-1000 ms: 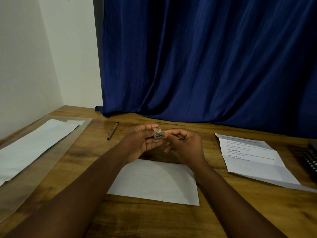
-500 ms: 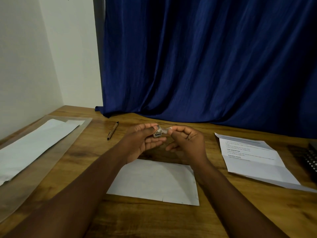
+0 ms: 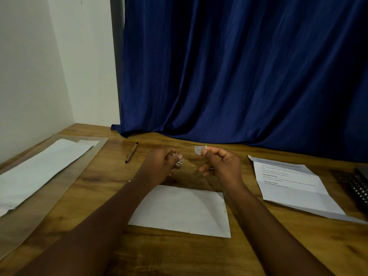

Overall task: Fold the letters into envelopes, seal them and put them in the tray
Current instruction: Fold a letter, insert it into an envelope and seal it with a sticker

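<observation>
Head view, the only one. Both hands are raised over the wooden worktop (image 3: 179, 253), just beyond a white envelope (image 3: 180, 211) that lies flat and closed-looking in front of the person.

The left hand (image 3: 162, 166) is curled shut around a small tape dispenser (image 3: 180, 161); only its clear, shiny edge shows past the fingers. The right hand (image 3: 223, 166) pinches a short strip of clear tape (image 3: 199, 150) between thumb and forefinger, the other fingers loosely curled. Strip and dispenser are apart, so the piece appears torn free.

A clear tray (image 3: 65, 176) sits at far left, well apart from the envelope, with white paper (image 3: 39, 168) already in it; sealed envelopes or plain sheets, cannot tell. A creased, printed letter (image 3: 292, 188) lies unfolded at right. A brown pen (image 3: 131, 153) rests near the curtain (image 3: 239, 66). A dark ridged object (image 3: 361, 186) is cut by the right edge; unidentified.

Judgement: the step in hand is sealing.

- Tape: nearly weightless, limp, sticky on one face. It will likely curl or cling to fingers, so hold it by one end only.
- Envelope: light, thin, slides easily on wood. Pin it flat with the free hand while pressing the tape across the flap edge, then lift it by a long edge.
</observation>
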A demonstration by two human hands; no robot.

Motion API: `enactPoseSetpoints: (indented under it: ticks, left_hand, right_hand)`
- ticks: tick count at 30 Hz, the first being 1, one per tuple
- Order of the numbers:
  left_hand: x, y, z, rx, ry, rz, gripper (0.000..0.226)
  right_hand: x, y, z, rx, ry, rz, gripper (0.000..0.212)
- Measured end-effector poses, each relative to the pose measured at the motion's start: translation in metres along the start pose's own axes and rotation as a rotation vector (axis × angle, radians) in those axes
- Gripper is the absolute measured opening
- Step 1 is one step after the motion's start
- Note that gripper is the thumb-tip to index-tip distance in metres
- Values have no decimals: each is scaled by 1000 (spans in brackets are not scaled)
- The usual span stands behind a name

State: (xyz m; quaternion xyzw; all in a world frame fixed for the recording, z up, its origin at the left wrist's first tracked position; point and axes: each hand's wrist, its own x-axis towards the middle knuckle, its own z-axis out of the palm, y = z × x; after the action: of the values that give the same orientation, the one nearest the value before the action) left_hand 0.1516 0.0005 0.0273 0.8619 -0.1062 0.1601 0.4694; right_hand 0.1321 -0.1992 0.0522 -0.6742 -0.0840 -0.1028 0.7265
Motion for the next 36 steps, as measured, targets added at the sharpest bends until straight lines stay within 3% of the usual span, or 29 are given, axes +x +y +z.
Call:
enactPoseSetpoints:
  ticks: [9, 13, 16, 18, 24, 30, 36]
  left_hand:
    - [-3, -8, -1, 372, -69, 147, 28]
    - [-1, -7, 2, 447, -124, 134, 50]
    - [-5, 5, 4, 532, -64, 216, 57]
    - [-11, 20, 4, 457, -88, 310, 53]
    - [-23, 34, 20, 306, -511, 334, 27]
    - [-22, 20, 24, 271, -523, 296, 29]
    - [-21, 18, 25, 242, -519, 282, 29]
  right_hand:
    - [-17, -16, -19, -117, 48, -6, 9]
    - [-38, -15, -39, -222, 17, 48, 14]
    - [-55, -15, -54, -367, -4, 33, 11]
    - [-62, -17, -61, -448, -14, 30, 11]
    - [-68, -12, -65, -863, -81, -117, 10]
    - [-73, 0, -58, -1149, -215, -409, 16]
    - [-72, 18, -60, -1213, -232, -492, 22]
